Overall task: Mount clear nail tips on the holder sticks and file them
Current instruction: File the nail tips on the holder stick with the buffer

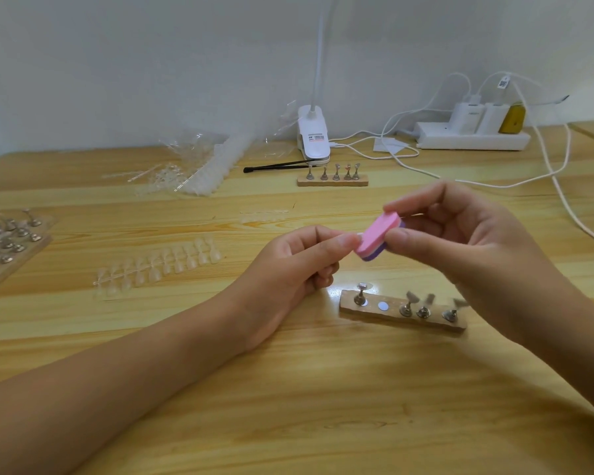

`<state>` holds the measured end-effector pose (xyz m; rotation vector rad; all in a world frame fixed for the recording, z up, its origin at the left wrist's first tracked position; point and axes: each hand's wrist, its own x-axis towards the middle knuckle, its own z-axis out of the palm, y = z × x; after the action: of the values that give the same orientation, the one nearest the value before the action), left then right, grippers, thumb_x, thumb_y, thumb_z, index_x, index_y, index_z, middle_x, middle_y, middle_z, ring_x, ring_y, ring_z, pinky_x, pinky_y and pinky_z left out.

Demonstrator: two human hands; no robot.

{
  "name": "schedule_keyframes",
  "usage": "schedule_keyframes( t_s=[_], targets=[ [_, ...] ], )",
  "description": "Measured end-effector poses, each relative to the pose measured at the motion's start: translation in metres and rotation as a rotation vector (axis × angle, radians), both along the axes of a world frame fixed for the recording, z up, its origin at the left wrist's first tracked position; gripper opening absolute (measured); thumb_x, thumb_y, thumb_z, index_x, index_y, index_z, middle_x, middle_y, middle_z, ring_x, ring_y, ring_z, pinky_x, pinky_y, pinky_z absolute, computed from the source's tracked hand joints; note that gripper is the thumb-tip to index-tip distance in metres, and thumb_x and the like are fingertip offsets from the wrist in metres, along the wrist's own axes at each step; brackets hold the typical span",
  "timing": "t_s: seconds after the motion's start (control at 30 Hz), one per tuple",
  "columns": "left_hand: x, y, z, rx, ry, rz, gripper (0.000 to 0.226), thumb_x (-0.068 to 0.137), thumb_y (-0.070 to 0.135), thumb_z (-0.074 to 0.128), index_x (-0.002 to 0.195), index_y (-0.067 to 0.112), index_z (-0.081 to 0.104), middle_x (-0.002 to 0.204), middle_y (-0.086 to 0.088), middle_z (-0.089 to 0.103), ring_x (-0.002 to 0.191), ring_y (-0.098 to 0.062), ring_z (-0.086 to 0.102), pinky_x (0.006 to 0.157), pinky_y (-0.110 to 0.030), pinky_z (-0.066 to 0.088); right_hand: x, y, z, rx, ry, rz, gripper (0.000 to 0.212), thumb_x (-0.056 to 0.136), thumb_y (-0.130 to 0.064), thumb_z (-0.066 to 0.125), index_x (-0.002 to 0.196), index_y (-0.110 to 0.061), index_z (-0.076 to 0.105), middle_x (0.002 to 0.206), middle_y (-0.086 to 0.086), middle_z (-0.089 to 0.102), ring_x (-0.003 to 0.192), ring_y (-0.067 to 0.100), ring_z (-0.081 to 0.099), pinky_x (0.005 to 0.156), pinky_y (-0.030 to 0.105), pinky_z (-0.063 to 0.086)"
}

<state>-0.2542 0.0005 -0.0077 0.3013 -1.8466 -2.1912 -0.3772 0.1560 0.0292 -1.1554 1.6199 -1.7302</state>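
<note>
My right hand (460, 241) pinches a small pink and purple buffer block (379, 236) between thumb and fingers. The block lies against something small held in the fingertips of my left hand (299, 265), mostly hidden; a pale edge shows by the thumb. Below the hands lies a wooden holder base (400, 311) with several metal holder sticks standing in it and one bare round magnet spot (383, 306). A strip of clear nail tips (158, 265) lies on the table to the left.
A second wooden base with sticks (333, 178) stands further back, near black tweezers (278, 165) and a white clip lamp (312, 138). More sticks on a board (4, 245) lie far left. Plastic bags of tips (199, 166), a power strip (474, 138) and white cables sit behind.
</note>
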Motion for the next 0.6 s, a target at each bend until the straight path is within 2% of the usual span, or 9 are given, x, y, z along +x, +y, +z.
schedule_keyframes(
  t_s=[0.17, 0.27, 0.43, 0.6],
  targets=[
    [0.0001, 0.0009, 0.0005, -0.034, -0.029, 0.011, 0.008, 0.078, 0.035, 0.073, 0.076, 0.027, 0.074, 0.083, -0.007, 0.06, 0.074, -0.019, 0.043, 0.074, -0.026, 0.038, 0.006, -0.001, -0.0027, 0.048, 0.051, 0.094, 0.038, 0.064, -0.026, 0.076, 0.095, -0.008, 0.063, 0.09, 0.003, 0.075, 0.089, 0.017, 0.071, 0.08, 0.022, 0.057],
    [-0.0005, -0.0003, 0.0002, 0.006, -0.024, 0.024, 0.009, 0.078, 0.033, 0.07, 0.075, 0.026, 0.075, 0.068, 0.006, 0.05, 0.062, -0.006, 0.043, 0.066, -0.018, 0.041, 0.0015, -0.0003, -0.0001, 0.005, 0.023, 0.003, 0.036, 0.063, -0.026, 0.075, 0.095, -0.012, 0.065, 0.091, 0.004, 0.074, 0.09, 0.017, 0.07, 0.08, 0.021, 0.056],
    [0.0004, -0.0005, -0.0012, -0.06, -0.017, -0.005, 0.015, 0.073, 0.042, 0.076, 0.077, 0.028, 0.074, 0.077, 0.001, 0.057, 0.071, -0.013, 0.044, 0.074, -0.024, 0.04, 0.0044, -0.0002, -0.002, 0.073, 0.066, 0.104, 0.036, 0.067, -0.022, 0.074, 0.097, -0.006, 0.064, 0.091, 0.004, 0.075, 0.09, 0.018, 0.072, 0.08, 0.022, 0.057],
    [0.0001, -0.0003, -0.0021, -0.082, -0.005, 0.009, 0.016, 0.071, 0.045, 0.074, 0.077, 0.03, 0.074, 0.067, 0.017, 0.056, 0.064, -0.006, 0.042, 0.07, -0.02, 0.04, -0.0017, -0.0001, -0.0007, -0.037, 0.012, -0.028, 0.031, 0.065, -0.029, 0.075, 0.094, -0.02, 0.069, 0.091, 0.0, 0.075, 0.088, 0.012, 0.07, 0.08, 0.018, 0.055]
  ],
)
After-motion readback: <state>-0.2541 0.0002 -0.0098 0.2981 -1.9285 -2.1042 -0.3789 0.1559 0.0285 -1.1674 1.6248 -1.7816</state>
